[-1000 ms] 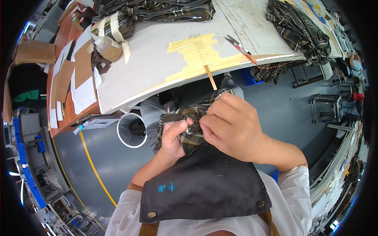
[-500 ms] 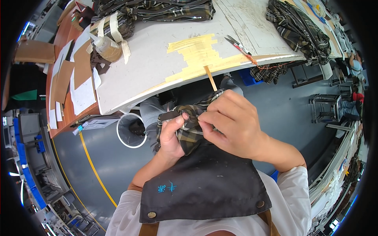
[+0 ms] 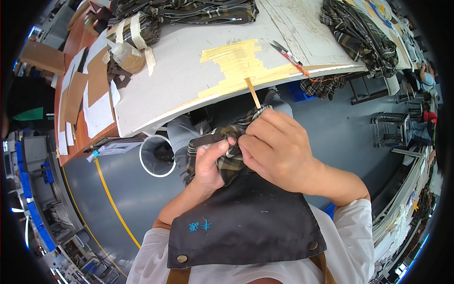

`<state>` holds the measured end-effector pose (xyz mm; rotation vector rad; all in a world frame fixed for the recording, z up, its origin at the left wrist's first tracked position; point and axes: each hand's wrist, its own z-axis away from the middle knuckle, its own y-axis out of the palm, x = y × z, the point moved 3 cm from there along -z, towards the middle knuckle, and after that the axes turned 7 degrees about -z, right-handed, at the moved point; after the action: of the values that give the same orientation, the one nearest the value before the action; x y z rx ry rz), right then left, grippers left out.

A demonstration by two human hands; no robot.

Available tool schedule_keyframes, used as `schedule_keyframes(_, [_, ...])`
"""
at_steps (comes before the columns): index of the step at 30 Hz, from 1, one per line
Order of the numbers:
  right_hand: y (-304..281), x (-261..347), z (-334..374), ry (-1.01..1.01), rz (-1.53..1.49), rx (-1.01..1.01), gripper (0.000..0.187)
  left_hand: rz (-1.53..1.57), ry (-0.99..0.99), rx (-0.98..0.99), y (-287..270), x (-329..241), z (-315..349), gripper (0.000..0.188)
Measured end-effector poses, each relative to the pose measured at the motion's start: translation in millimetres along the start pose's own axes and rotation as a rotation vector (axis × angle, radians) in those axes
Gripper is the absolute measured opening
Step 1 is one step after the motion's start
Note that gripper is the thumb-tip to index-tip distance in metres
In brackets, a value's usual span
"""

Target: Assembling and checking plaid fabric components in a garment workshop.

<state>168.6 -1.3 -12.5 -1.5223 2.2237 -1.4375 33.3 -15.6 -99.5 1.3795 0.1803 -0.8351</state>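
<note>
Between my hands, just beyond the dark apron, is a bunched piece of brown, black and white plaid cloth (image 3: 231, 169). My left hand (image 3: 208, 165) grips it from the left, the thumb laid on top beside a dark band with what looks like zipper teeth. My right hand (image 3: 279, 144) is closed, fingertips pinching the cloth just right of the left thumb; what exactly sits in that pinch is hidden. A narrow wooden stick (image 3: 252, 91) juts from the table edge toward me, and its near end meets the cloth beyond my right knuckles.
Yellow tape (image 3: 234, 61) covers part of the white table (image 3: 170, 85). On it lie snips (image 3: 286, 53), a glue bottle (image 3: 127, 57) and plaid garment piles (image 3: 359, 40). Below left stands a white-rimmed bin (image 3: 157, 156). Stools (image 3: 390, 130) stand at right.
My left thumb has shifted slightly right along the cloth, closer to the right fingertips. The right hand has turned a little, and the cloth between them has been reshaped slightly.
</note>
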Motion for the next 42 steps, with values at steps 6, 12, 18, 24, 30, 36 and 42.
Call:
schedule_keyframes(6, [1.6, -1.3, -0.1, -0.003, -0.003, -0.075, 0.02, -0.042, 0.005, -0.012, -1.0, 0.9, -1.1, 0.014])
schedule_keyframes(12, [-0.9, -5.4, -2.0, 0.094, -0.111, -0.078, 0.022, 0.037, 0.0, 0.006, -1.7, 2.4, -4.2, 0.014])
schedule_keyframes(18, [9.2, 2.5, 2.5, 0.061, -0.069, -0.121, 0.022, 0.285, -0.035, 0.109, 0.9, 4.8, -7.1, 0.019])
schedule_keyframes(24, [2.5, -4.6, 7.6, 0.265, -0.379, -0.1, 0.017, 0.454, -0.095, 0.15, -10.9, 7.1, -9.5, 0.032])
schedule_keyframes(30, [9.1, -16.9, 10.7, 0.476, -0.587, -0.182, 0.012, 0.304, -0.136, 0.09, -7.5, 10.9, -8.7, 0.043])
schedule_keyframes(36, [7.2, -20.9, 4.9, 0.578, -0.752, 0.052, 0.005, 0.301, -0.085, 0.124, -24.3, 16.4, -9.9, 0.04])
schedule_keyframes(42, [6.0, -22.0, 4.4, 0.679, -0.881, 0.087, 0.006, 0.15, -0.069, 0.202, -14.6, 6.6, -6.2, 0.046])
